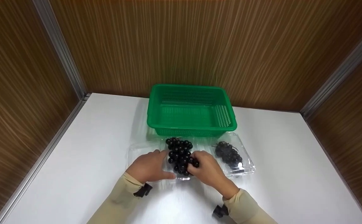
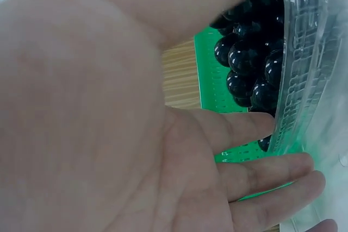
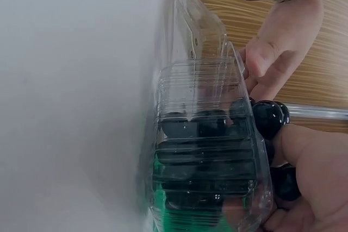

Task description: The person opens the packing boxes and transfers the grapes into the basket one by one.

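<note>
Two bunches of dark grapes on the tabletop [image 1: 293, 186], and I am working the middle bunch [image 1: 179, 154], which sits in a clear box [image 1: 184, 178] just in front of the green basket [image 1: 193, 128], about midway between the tabletop's left and right edges. My right hand [image 1: 208, 169] pinches grapes on the bunch's right flank, thumb against fingers; in the right wrist view these poke over the box's rim, the rest lying behind its ribbed wall. Whether I have a stem in the pinch I cannot tell. My left hand [image 1: 148, 167] is spread at the box's left side, thumb toward the near rim, straight fingers [image 2: 266, 173] along the wall, curled round nothing. I read that as a brace: thin, light plastic would likely skid or tip under a one-handed pull. A pinch on the outer grapes alone may shed a few, so closeness to the rim probably helps. More clear plastic [image 1: 137, 151] lies to the left, lid or tray, unclear which. The right bunch [image 1: 227, 154], stems at its far end, rests in its own clear pack [image 1: 237, 141], apart from both hands. The basket stands by the tabletop's far edge, its mouth upward, handy to reach from the box.
</note>
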Action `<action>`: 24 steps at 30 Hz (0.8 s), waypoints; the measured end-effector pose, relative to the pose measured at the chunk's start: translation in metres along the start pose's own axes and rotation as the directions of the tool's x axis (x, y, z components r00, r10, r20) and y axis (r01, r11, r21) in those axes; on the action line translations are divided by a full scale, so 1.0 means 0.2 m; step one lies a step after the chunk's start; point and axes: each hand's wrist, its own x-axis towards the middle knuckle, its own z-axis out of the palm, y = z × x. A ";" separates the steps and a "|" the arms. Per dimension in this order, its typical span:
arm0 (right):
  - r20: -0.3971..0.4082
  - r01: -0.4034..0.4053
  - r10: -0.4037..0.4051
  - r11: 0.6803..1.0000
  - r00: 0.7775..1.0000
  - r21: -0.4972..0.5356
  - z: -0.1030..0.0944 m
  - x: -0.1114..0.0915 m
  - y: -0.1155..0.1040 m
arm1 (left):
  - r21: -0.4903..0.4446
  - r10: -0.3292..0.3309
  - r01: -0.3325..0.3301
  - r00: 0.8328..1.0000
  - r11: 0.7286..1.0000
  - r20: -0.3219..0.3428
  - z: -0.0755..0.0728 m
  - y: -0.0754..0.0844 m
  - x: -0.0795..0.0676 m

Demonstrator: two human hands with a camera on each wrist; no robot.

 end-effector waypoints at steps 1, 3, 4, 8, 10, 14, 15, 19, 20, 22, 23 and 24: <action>-0.012 0.013 -0.013 1.000 1.000 -0.007 0.00 0.00 0.00 | 0.001 -0.010 0.010 1.000 1.000 0.002 0.00 0.00 0.00; -0.035 0.039 -0.040 0.999 0.999 -0.023 0.00 0.00 0.00 | 0.007 -0.025 0.024 1.000 1.000 0.003 0.01 -0.01 0.01; -0.045 0.053 -0.054 0.998 0.998 -0.033 0.00 0.00 -0.01 | 0.016 -0.032 0.032 0.999 0.999 0.003 0.01 -0.01 0.01; -0.038 0.076 -0.077 0.996 0.996 -0.045 0.00 0.01 -0.02 | 0.029 -0.034 0.034 0.999 0.999 0.001 0.02 -0.02 0.01; -0.016 0.078 -0.078 0.996 0.997 -0.039 0.01 0.01 -0.02 | 0.021 -0.013 0.013 1.000 1.000 -0.007 0.02 -0.02 0.01; 0.025 0.080 -0.079 0.996 0.997 -0.046 0.01 0.00 -0.03 | 0.004 0.036 -0.036 0.999 0.999 -0.020 0.02 -0.03 0.01; 0.029 0.085 -0.084 0.995 0.996 -0.051 0.01 0.00 -0.03 | 0.004 0.045 -0.045 0.999 0.999 -0.024 0.02 -0.04 0.01; 0.026 0.099 -0.097 0.992 0.995 -0.074 0.00 0.01 -0.03 | -0.003 0.061 -0.061 0.998 0.998 -0.027 0.02 -0.04 0.01; 0.022 0.101 -0.100 0.992 0.995 -0.077 0.00 0.01 -0.02 | -0.006 0.061 -0.061 0.998 0.998 -0.025 0.01 -0.04 0.02; 0.015 0.102 -0.101 0.992 0.995 -0.077 0.01 0.01 -0.02 | -0.010 0.063 -0.063 0.998 0.998 -0.022 0.01 -0.03 0.02; 0.012 0.100 -0.099 0.992 0.995 -0.073 0.01 0.01 -0.01 | -0.011 0.064 -0.064 0.998 0.998 -0.020 0.01 -0.03 0.02; 0.010 0.097 -0.096 0.993 0.995 -0.068 0.01 0.01 -0.01 | -0.012 0.066 -0.066 0.998 0.998 -0.017 0.01 -0.03 0.02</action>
